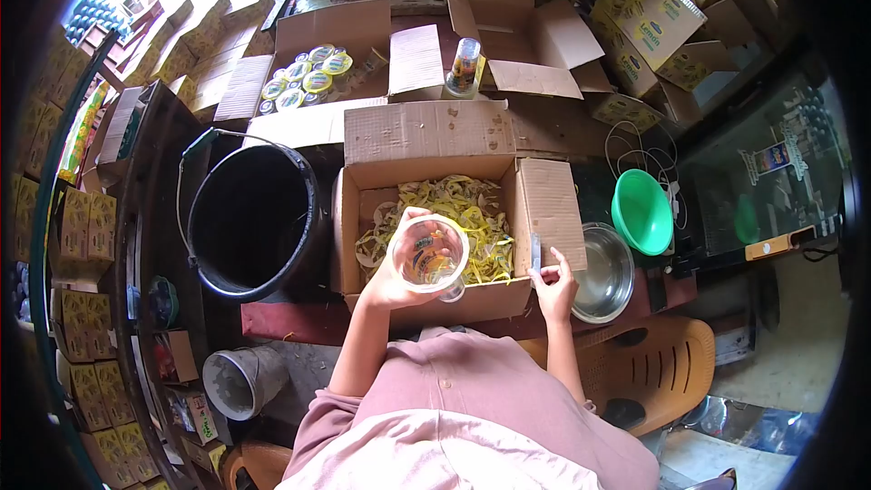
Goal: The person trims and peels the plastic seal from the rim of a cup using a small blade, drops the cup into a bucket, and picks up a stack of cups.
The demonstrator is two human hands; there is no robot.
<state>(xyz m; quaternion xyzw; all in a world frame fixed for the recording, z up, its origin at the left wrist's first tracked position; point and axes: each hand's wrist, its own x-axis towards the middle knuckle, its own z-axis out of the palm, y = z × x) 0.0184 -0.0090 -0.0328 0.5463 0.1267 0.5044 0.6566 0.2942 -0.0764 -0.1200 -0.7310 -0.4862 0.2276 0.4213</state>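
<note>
My left hand (396, 274) is wrapped round a clear plastic cup (428, 256), its round mouth tipped towards me. Coloured print shows on the cup's wall; whether anything lies inside I cannot tell. Under and behind it stands an open cardboard box (426, 133) holding a heap of yellow and whitish strips (476, 209). At the box's right front corner, my right hand (555, 289) pinches a small flat grey blade-like piece (535, 252) between thumb and fingers. That piece points upward beside the box flap.
To the left stands a black bucket (249, 222); on the right are a metal bowl (603, 274) and a green basin (642, 211). Behind, one carton (334, 23) contains several lidded cups (308, 77), and a cup stack (464, 68) stands beside another open carton (535, 77).
</note>
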